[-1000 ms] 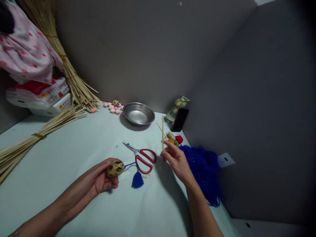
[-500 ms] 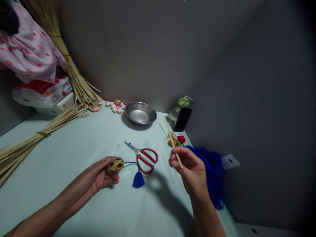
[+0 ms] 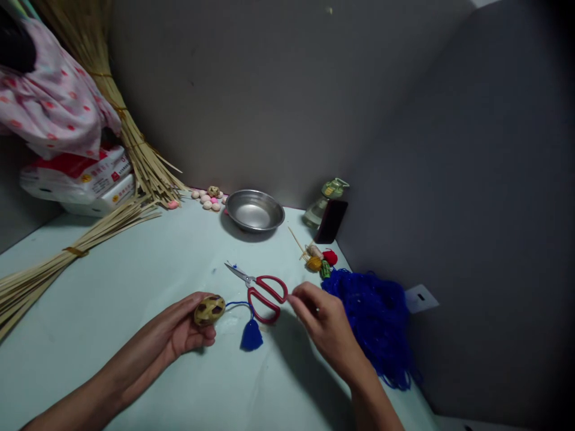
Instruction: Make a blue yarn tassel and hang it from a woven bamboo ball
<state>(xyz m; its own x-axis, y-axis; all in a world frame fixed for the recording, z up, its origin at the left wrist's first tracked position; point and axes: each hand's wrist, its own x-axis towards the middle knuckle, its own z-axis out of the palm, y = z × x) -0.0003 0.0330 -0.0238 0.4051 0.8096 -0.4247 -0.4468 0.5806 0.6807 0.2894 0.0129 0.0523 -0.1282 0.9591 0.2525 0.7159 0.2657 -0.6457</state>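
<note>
1. The left hand (image 3: 179, 326) cradles a woven straw ball (image 3: 209, 310) with dark patches, its fingers curled narrowly around the underside and its thumb out of sight behind the ball.
2. A blue cord (image 3: 235, 304) runs from the ball to a blue tassel (image 3: 251, 336), which lies on the pale table (image 3: 135, 371).
3. The right hand (image 3: 327, 326) sits just beside the red-handled scissors (image 3: 265, 297). Its fingertips (image 3: 296, 298) are pinched close together; whether they hold anything thin cannot be told.
4. Beyond the scissors stand a steel bowl (image 3: 255, 211) and a row of small pink and cream eggs (image 3: 206, 199).
5. To the right lie a heap of blue yarn (image 3: 368, 323), a red yarn ball (image 3: 330, 257), and a dark phone (image 3: 331, 221) leaning by a green-capped glass bottle (image 3: 317, 211).
6. Tied straw bundles (image 3: 67, 257) lie at the left.
</note>
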